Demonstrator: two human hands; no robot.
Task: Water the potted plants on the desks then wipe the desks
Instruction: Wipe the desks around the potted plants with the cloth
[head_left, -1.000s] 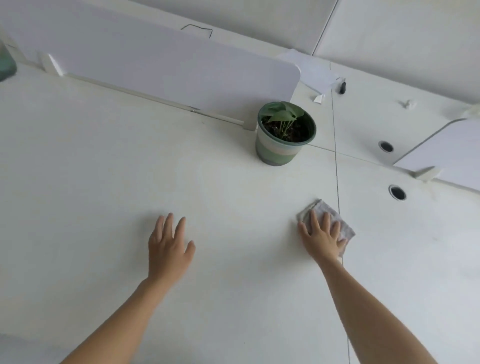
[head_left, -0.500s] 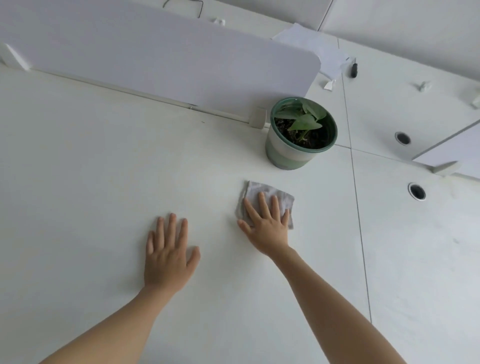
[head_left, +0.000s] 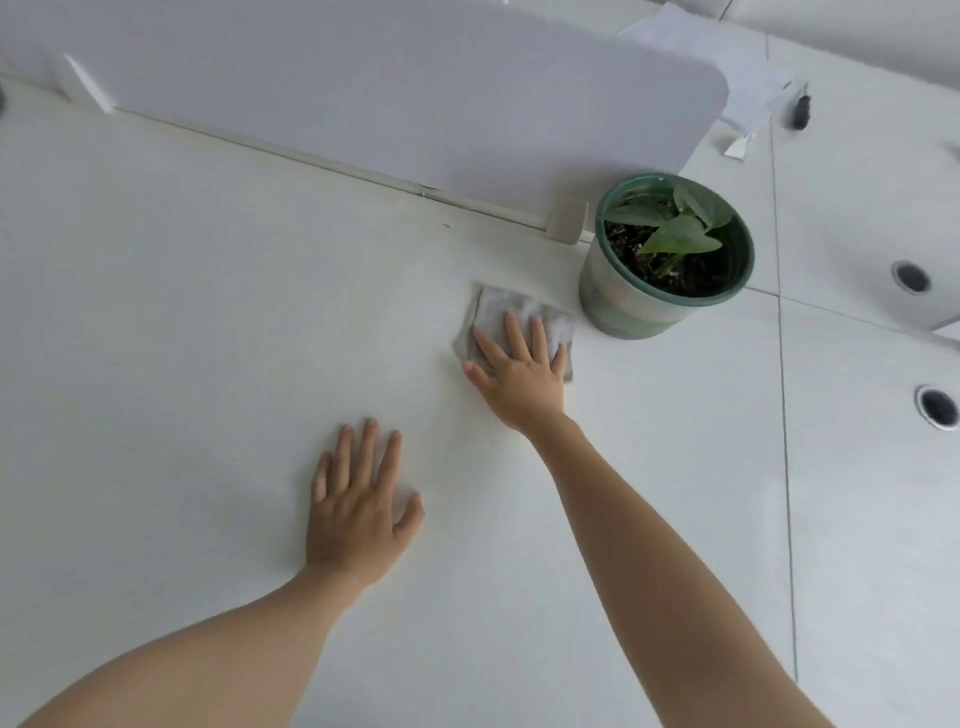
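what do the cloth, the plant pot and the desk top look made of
Cloth: soft fabric, perhaps microfibre, grey and matt; it lies rumpled under the right hand.
Plant pot: probably plastic, possibly glazed ceramic; smooth, faintly shiny wall, thin green rim.
Desk top: likely white laminate board; smooth, low sheen, straight seams between panels.

Bright, diffuse light leaves faint shadows on the tabletop (head_left: 208, 364). Edges bow and blur, most at 1 o'clock.

Bare forearms (head_left: 649, 545); bare left grip (head_left: 358, 514), right grip (head_left: 519, 376)
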